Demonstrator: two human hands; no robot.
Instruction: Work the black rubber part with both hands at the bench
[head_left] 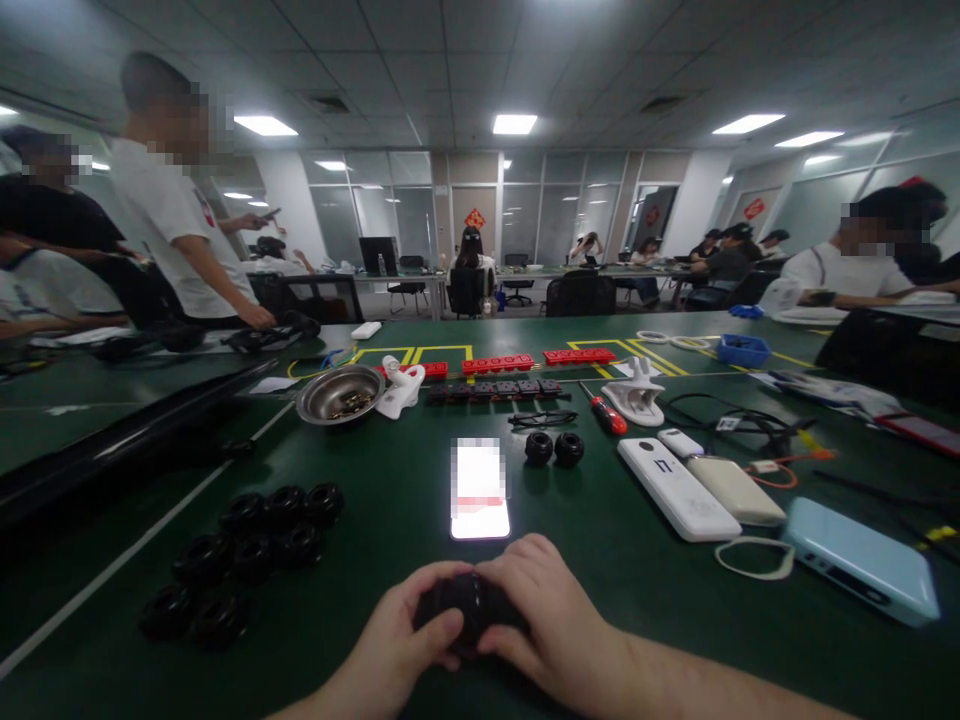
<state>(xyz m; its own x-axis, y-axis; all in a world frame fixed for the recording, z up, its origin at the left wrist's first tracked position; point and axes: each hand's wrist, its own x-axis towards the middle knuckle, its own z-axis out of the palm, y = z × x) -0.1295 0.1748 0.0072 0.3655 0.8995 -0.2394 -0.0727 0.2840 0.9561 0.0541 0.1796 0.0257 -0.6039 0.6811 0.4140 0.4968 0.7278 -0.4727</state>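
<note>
Between my two hands is a round, glossy black part [471,600], held low over the near edge of the green table [360,560]. My left hand [412,630] wraps its left side, thumb across the front. On the right side, my right hand [536,605] curls over it with the thumb below. The fingers hide much of its shape. Just beyond lies a phone [480,525] with a bright screen. Several similar black ring-shaped parts [251,556] are grouped at the left. Two smaller black round parts [568,449] sit behind the phone, on the right.
A steel bowl [309,400] holds small brass-coloured pieces. Red trays [497,363] and a black strip of parts [495,391] lie further back. On the right are a screwdriver [611,418], a white power bank [675,490], a blue power bank [862,560] and cables. People work around.
</note>
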